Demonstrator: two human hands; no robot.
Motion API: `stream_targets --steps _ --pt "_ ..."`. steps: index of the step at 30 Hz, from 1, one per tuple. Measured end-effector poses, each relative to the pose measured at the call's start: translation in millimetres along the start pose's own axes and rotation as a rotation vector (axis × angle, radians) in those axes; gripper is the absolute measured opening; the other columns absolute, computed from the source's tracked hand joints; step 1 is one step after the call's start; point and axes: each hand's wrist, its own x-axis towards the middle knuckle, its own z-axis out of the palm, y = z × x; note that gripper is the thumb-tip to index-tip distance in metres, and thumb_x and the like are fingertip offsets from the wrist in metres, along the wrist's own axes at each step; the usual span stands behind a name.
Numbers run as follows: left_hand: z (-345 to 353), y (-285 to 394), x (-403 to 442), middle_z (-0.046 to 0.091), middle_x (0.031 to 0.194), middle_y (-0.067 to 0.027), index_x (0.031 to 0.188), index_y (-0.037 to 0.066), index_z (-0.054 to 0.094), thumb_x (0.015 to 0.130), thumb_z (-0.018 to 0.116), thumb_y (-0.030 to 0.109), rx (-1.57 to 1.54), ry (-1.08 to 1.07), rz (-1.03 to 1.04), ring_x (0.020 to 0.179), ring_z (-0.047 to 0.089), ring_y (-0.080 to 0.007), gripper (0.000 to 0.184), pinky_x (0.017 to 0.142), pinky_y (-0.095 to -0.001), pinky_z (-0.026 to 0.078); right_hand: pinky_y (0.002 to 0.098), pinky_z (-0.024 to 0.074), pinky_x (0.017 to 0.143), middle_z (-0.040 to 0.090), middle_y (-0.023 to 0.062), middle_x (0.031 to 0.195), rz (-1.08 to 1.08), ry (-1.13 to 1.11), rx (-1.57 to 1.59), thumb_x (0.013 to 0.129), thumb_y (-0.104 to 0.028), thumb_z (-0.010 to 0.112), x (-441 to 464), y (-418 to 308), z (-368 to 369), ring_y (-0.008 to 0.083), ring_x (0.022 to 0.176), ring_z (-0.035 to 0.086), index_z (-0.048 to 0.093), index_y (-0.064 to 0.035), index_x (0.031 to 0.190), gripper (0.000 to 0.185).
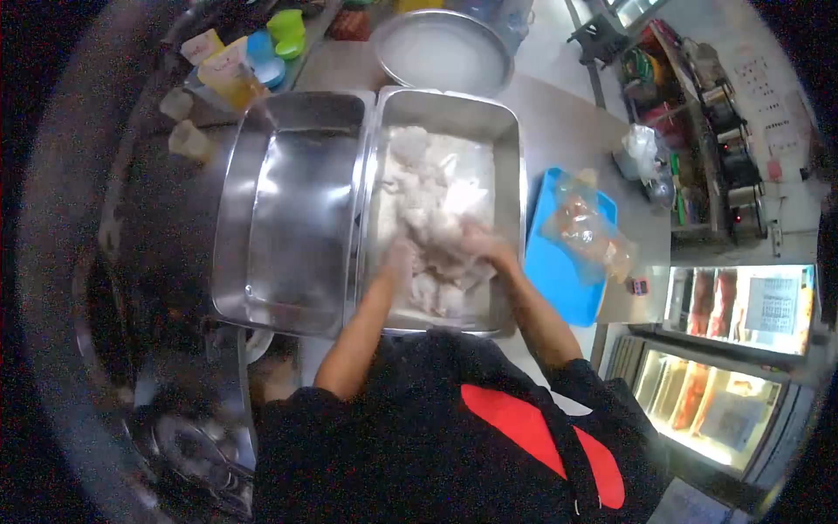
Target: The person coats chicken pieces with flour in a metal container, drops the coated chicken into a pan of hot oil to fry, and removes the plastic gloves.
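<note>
Both hands are inside the right-hand metal tray [511,166], among pale pieces coated in white powder [419,188]. My left hand [400,262] is at the left side of the pile, against the coated pieces. On the pile's right side is my right hand [484,244], touching the pieces near the middle of the tray. Motion blurs both hands, and powder covers them, so their fingers cannot be made out. White powder lies over the tray's floor around the pile.
An empty metal tray [301,210] adjoins on the left. Behind stands a round metal pan [445,52]. To the right, a blue tray [559,262] bears a clear plastic bag [587,231]. Packets [229,74] and cups [188,140] stand at the back left.
</note>
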Motion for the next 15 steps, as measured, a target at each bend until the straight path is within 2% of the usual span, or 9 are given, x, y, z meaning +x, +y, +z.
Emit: stream_targets --steps 1,2,4,5,6,9,10,12,15 --pt "-3 -5 2 0.057 0.108 -0.0145 0.121 0.004 0.047 0.094 0.036 0.036 -0.109 0.008 -0.047 0.095 0.056 -0.0195 0.043 0.087 -0.0318 0.045 0.0405 0.0373 0.094 0.052 0.0188 0.118 -0.057 0.099 -0.156 0.082 -0.023 0.051 -18 -16 13 0.0292 0.107 0.049 0.052 -0.0036 0.118 0.041" --pt "7 20 -19 0.057 0.107 -0.0137 0.12 0.004 0.048 0.094 0.036 0.037 -0.073 0.069 -0.05 0.095 0.056 -0.0192 0.043 0.086 -0.0322 0.045 0.0416 0.0401 0.091 0.054 0.0203 0.115 -0.097 0.205 -0.309 0.084 -0.016 0.046 -37 -33 25 0.0303 0.102 0.053 0.055 -0.0039 0.115 0.034" --pt "20 52 -44 0.058 0.103 -0.0112 0.122 0.006 0.047 0.093 0.037 0.038 0.114 0.17 -0.027 0.09 0.056 -0.0178 0.044 0.078 -0.0324 0.048 0.048 0.03 0.1 0.045 0.0219 0.128 -0.117 0.069 -0.435 0.087 -0.015 0.039 -61 -61 35 0.033 0.116 0.044 0.05 -0.0093 0.123 0.038" --pt "27 68 -56 0.058 0.1 -0.0099 0.123 0.007 0.046 0.093 0.038 0.038 0.207 0.222 -0.022 0.087 0.056 -0.0172 0.044 0.074 -0.0326 0.049 0.0504 0.0236 0.104 0.04 0.0216 0.132 -0.198 0.182 -0.48 0.088 -0.015 0.037 -69 -55 66 0.0336 0.122 0.038 0.046 -0.0119 0.127 0.041" --pt "35 82 -62 0.058 0.101 -0.0099 0.127 0.007 0.043 0.092 0.042 0.038 0.176 0.319 -0.142 0.087 0.057 -0.018 0.046 0.071 -0.0329 0.05 0.0528 0.0172 0.107 0.036 0.0213 0.137 -0.276 0.295 -0.524 0.089 -0.015 0.034 -72 -47 90 0.0342 0.127 0.033 0.042 -0.0146 0.132 0.043" --pt "51 92 -80 0.058 0.1 -0.0086 0.131 0.01 0.04 0.092 0.043 0.033 0.311 0.415 -0.23 0.084 0.057 -0.0183 0.045 0.069 -0.0335 0.05 0.0588 0.0083 0.106 0.039 0.0216 0.134 -0.373 0.582 -0.297 0.077 -0.02 0.049 -43 -13 108 0.0397 0.127 0.031 0.044 -0.0194 0.131 0.055" --pt "48 85 -82 0.058 0.101 -0.0091 0.129 0.01 0.041 0.092 0.044 0.033 0.37 0.422 -0.195 0.085 0.057 -0.0188 0.044 0.07 -0.0342 0.05 0.0604 0.0104 0.105 0.04 0.0204 0.134 -0.171 0.498 -0.434 0.078 -0.019 0.048 -32 -28 96 0.041 0.126 0.033 0.043 -0.0195 0.132 0.054" --pt "34 49 -81 0.058 0.102 -0.0102 0.126 0.009 0.044 0.091 0.045 0.033 0.371 0.413 -0.061 0.087 0.057 -0.0199 0.043 0.072 -0.0357 0.05 0.0557 0.0154 0.106 0.04 0.02 0.134 0.053 0.35 -0.375 0.078 -0.023 0.05 -20 -41 54 0.0373 0.124 0.036 0.044 -0.0174 0.131 0.054" --pt "14 -17 -68 0.059 0.104 -0.0118 0.121 0.008 0.048 0.09 0.047 0.034 0.097 0.28 0.101 0.09 0.058 -0.0214 0.041 0.076 -0.038 0.049 0.0479 0.0246 0.105 0.049 0.0183 0.125 0.204 -0.029 -0.347 0.081 -0.038 0.054 4 -36 -17 0.0289 0.112 0.049 0.047 -0.0111 0.128 0.054"
